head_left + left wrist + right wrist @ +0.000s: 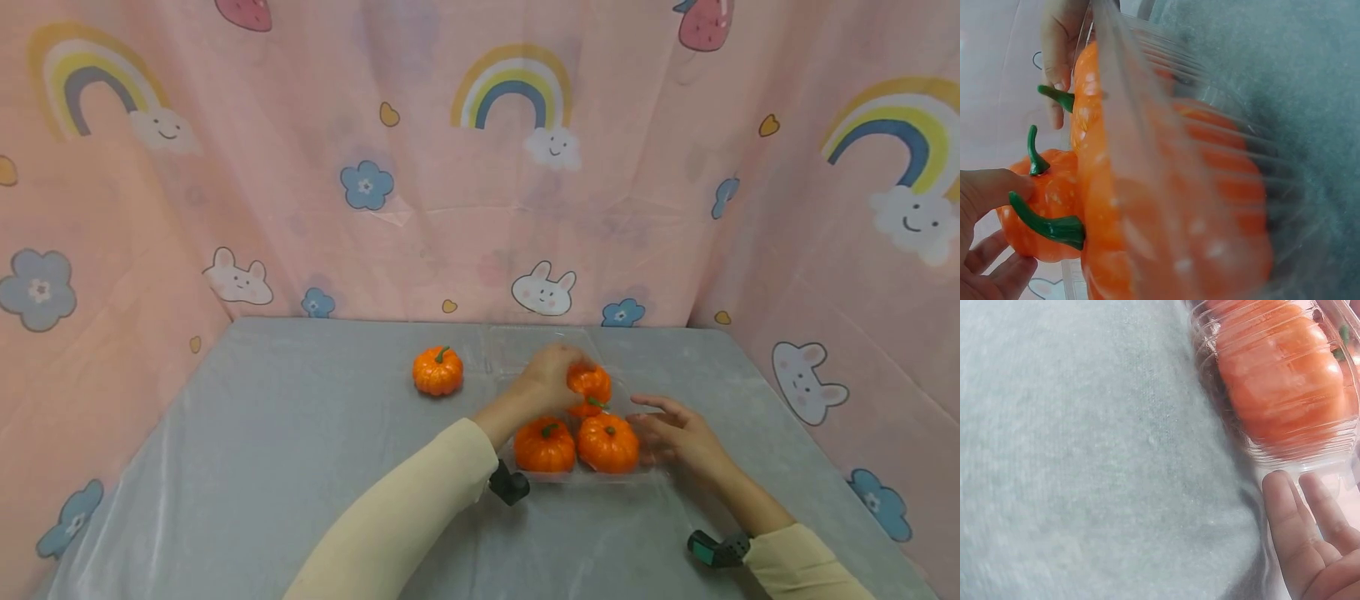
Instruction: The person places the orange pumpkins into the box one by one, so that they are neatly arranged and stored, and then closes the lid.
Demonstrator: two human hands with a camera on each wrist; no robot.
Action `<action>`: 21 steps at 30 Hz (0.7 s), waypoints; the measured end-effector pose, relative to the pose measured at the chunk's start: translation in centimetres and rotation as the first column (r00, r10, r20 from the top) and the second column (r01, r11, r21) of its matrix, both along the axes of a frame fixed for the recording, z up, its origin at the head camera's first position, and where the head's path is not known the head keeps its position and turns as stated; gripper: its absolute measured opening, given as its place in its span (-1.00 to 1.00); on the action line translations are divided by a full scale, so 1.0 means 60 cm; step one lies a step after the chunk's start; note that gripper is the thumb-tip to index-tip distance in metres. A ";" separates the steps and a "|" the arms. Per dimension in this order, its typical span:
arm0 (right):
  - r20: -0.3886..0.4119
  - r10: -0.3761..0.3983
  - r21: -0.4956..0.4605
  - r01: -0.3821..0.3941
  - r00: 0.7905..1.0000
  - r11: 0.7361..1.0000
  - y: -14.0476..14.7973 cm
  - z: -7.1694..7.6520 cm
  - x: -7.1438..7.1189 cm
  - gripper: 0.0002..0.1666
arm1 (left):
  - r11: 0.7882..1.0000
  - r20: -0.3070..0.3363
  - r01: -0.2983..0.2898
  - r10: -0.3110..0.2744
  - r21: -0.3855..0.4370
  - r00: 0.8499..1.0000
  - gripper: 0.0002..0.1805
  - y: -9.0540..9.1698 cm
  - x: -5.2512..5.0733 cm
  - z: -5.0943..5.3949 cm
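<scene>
A clear plastic container (551, 478) holds two orange pumpkins with green stems side by side at its front, the left one (544, 446) and the right one (608, 444). Behind them my left hand (546, 379) grips another pumpkin (590, 385); the left wrist view shows thumb and fingers around this pumpkin (1054, 194). At the container's right side is my right hand (686, 437), fingers extended. In the right wrist view its fingertips (1280, 481) are at the ribbed wall (1297, 453), beside a pumpkin (1282, 375).
One more pumpkin (437, 371) sits on the grey cloth-covered table (300, 433), left of the container. The container's clear lid (525, 346) lies behind, toward the pink patterned curtain (450, 242).
</scene>
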State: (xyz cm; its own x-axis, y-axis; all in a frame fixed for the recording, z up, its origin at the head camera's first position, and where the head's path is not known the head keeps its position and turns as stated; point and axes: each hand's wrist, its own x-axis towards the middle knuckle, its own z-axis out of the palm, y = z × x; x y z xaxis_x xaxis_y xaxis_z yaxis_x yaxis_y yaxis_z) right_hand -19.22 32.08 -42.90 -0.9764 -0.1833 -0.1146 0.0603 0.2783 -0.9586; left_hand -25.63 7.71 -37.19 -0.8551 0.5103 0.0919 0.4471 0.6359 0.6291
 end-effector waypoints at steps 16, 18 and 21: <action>0.003 -0.009 0.000 0.009 1.000 1.000 -0.001 -0.001 0.000 -0.47 | 0.988 -0.104 0.054 -0.069 -0.145 0.992 -0.55 0.004 0.003 -0.005; 0.002 -0.012 0.007 0.012 1.000 1.000 0.000 0.000 -0.001 -0.45 | 0.984 -0.133 0.062 -0.084 -0.166 0.988 -0.55 0.006 0.002 -0.008; 0.001 -0.012 0.018 0.012 1.000 1.000 0.000 0.000 -0.001 -0.43 | 0.981 -0.150 0.071 -0.099 -0.182 0.984 -0.55 0.007 0.002 -0.010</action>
